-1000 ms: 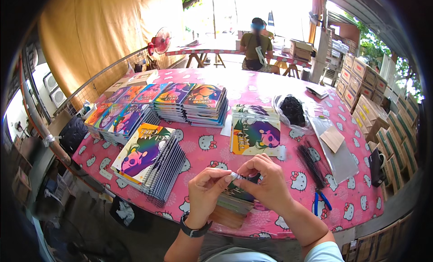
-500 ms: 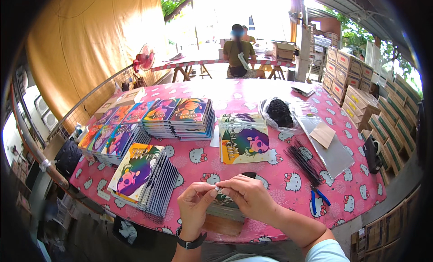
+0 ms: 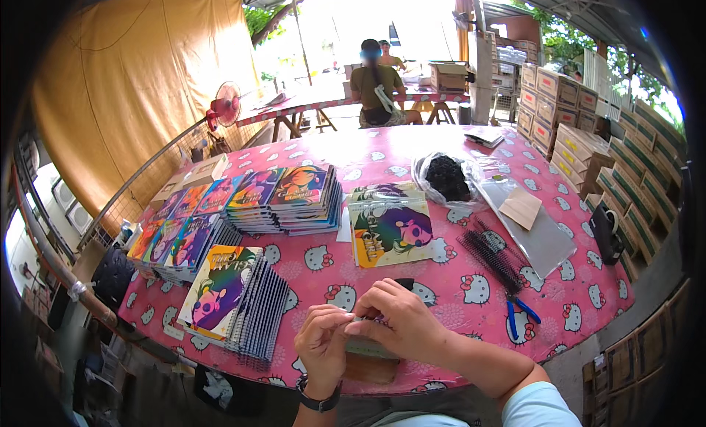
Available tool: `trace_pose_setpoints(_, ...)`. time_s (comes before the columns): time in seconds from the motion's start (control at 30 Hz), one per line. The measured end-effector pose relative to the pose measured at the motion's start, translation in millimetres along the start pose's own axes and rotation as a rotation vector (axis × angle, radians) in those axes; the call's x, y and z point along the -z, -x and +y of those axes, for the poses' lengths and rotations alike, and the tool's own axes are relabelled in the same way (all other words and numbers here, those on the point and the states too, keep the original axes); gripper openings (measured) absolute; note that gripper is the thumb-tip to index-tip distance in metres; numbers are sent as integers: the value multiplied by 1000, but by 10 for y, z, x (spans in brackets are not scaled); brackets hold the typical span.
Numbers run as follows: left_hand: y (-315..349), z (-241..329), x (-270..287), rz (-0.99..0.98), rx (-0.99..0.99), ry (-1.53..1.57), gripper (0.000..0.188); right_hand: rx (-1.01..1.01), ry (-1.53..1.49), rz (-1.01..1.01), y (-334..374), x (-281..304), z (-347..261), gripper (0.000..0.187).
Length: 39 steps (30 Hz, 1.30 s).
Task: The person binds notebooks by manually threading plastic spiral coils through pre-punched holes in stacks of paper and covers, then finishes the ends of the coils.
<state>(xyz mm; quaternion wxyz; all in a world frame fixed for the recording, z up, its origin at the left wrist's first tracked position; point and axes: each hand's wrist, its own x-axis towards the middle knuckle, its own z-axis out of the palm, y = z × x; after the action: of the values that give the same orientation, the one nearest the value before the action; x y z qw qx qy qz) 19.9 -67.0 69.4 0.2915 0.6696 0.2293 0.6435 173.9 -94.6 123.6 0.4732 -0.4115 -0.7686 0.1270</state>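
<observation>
My left hand point(image 3: 322, 346) and my right hand point(image 3: 393, 314) meet at the near edge of the table, fingers closed in a pinch. Between their fingertips is a small whitish piece, mostly covered by the fingers, so its kind cannot be made out. Just below them sits a brown wooden block point(image 3: 371, 370) with a greyish flat thing on top, partly hidden by my right hand. Beyond my hands lie flat printed covers point(image 3: 393, 232) with colourful art. To the left stands a stack of spiral-bound notebooks point(image 3: 224, 295).
More stacked notebooks point(image 3: 294, 192) fill the table's left side. At right lie blue-handled pliers point(image 3: 521, 315), black spiral binding coils point(image 3: 491, 258), a plastic sheet point(image 3: 540, 243) with brown card point(image 3: 521, 209), and a bag of black material point(image 3: 447, 178). People sit at a far table; cartons point(image 3: 555, 96) stand right.
The whole view has shifted slightly. My right fingers have curled in further over the small whitish piece, which shows less now. Both hands remain together above the wooden block.
</observation>
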Motion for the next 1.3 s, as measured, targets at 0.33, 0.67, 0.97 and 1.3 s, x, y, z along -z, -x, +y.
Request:
trace_pose_setpoints(0.33, 110, -121, -15, 45, 265, 176, 21, 11, 84, -34, -15, -79, -26, 16)
trace_pose_setpoints(0.67, -281, 530, 865, 178, -115, -740, 81, 274, -78, -261, -948, 91, -680, 18)
trace_pose_setpoints(0.97, -618, -6, 2550, 638, -56, -545, 66, 164, -284, 285, -2046, -1185, -13, 29)
trace_pose_setpoints(1.3, -129, -1095, 2878, 692, 200, -379, 23, -366, -694, 181, -1804, -2603, 1399, 38)
